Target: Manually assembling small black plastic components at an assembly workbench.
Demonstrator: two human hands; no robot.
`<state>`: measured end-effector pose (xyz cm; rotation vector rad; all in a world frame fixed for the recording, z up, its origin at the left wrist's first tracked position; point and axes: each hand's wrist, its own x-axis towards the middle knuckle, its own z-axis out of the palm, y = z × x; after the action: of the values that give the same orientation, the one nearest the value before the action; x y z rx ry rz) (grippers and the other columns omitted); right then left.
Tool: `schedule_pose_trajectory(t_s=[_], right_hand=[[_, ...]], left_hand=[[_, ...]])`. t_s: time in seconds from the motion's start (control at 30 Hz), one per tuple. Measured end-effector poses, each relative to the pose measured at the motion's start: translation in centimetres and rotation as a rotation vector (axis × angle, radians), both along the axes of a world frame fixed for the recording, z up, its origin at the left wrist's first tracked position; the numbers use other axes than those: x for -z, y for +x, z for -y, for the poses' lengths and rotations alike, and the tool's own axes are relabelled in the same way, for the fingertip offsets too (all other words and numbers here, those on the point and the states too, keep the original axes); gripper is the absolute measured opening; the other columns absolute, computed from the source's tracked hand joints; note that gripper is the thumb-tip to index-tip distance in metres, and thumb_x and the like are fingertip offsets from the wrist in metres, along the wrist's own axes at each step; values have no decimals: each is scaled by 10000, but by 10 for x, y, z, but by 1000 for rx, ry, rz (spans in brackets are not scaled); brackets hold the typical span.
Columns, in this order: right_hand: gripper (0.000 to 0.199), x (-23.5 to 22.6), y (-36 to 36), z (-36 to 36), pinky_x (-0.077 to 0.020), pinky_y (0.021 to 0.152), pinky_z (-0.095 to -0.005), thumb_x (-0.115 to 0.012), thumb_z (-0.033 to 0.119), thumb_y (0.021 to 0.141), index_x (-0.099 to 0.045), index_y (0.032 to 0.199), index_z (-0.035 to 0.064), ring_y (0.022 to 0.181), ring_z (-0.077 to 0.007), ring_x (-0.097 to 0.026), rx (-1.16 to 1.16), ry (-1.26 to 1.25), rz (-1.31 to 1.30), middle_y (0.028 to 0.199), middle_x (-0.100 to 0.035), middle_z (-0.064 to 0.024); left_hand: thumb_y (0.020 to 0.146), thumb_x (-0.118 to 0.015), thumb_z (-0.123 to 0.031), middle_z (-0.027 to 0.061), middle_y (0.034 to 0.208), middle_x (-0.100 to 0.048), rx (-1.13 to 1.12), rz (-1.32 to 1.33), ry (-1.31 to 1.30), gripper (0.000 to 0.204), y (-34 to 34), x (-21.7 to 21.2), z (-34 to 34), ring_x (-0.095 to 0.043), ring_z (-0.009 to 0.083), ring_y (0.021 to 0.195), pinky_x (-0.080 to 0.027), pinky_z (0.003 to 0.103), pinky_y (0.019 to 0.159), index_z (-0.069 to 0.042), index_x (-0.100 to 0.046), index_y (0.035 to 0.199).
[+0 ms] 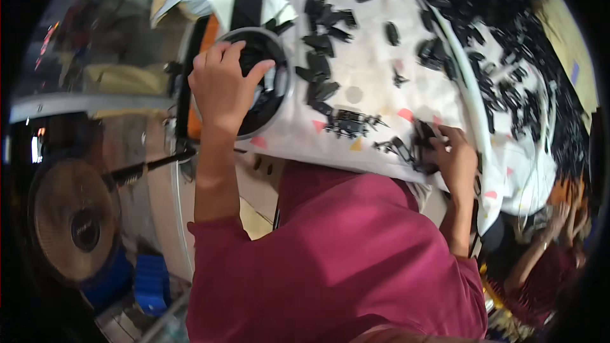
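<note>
My left hand (223,86) reaches over a round dark tub (287,79) with a pale rim. Its thumb and fingers are curved and spread apart, and nothing shows between them. Small dark pieces lie inside the tub, partly hidden by the hand. Near the table's front edge, my right hand (457,164) is closed on a black plastic part (424,146); its exact kind is unclear. Just left of that hand lie small black frame-like pieces (397,148). Between the hands sits a cluster of black clip-like pieces (348,123).
Black parts (319,44) line the white patterned cloth (359,63). A pale tube-like ridge (467,67) separates them from a large black heap (508,0) at right. A dark phone-shaped slab (248,1) lies behind the tub. A fan (76,222) stands left; another person (546,260) sits lower right.
</note>
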<state>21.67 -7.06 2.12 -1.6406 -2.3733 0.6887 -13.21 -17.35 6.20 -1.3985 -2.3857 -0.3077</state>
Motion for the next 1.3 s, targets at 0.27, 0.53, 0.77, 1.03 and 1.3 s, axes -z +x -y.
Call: schedule_pose_trajectory(t_s=[0.27,0.53,0.77,1.03,1.3], right_hand=[[245,12,-2,5,-469,718,-374,-621,130,712,-633,947,58,816,-315,-589,-82,139,-8,921,-601,-112],[121,17,6,-2,-467,613,-266,-660,63,764,-582,848,22,730,-151,-596,242,-243,-570,895,-604,-66],[298,-19,-11,9,-504,635,-236,-631,-15,781,-560,1071,-13,806,-168,-599,-110,177,-782,949,-590,-128],[309,-26,-18,6,-488,589,-215,-620,-48,773,-585,1078,-12,743,-137,-581,-256,303,-858,945,-588,-136],[331,-28,-15,7,-488,591,-234,-637,-73,741,-617,1062,7,723,-167,-597,-223,319,-771,928,-610,-140]], left_hand=[[766,-539,-111,90,929,-599,232,-49,-415,158,55,39,-133,-551,290,927,-459,401,794,-92,-658,868],[844,-590,-187,60,667,-597,547,1381,-148,232,134,23,-107,-544,157,495,-447,291,487,-76,-540,1042],[868,-511,-60,123,922,-631,559,2551,-211,352,146,15,-84,-621,152,692,-494,250,544,-13,-458,1214],[758,-695,-92,34,835,-599,873,1502,59,283,149,26,-68,-543,90,683,-455,214,599,-2,-623,1017],[723,-721,-105,68,842,-616,916,1348,152,319,152,14,-67,-575,107,722,-471,243,629,-6,-627,1011]])
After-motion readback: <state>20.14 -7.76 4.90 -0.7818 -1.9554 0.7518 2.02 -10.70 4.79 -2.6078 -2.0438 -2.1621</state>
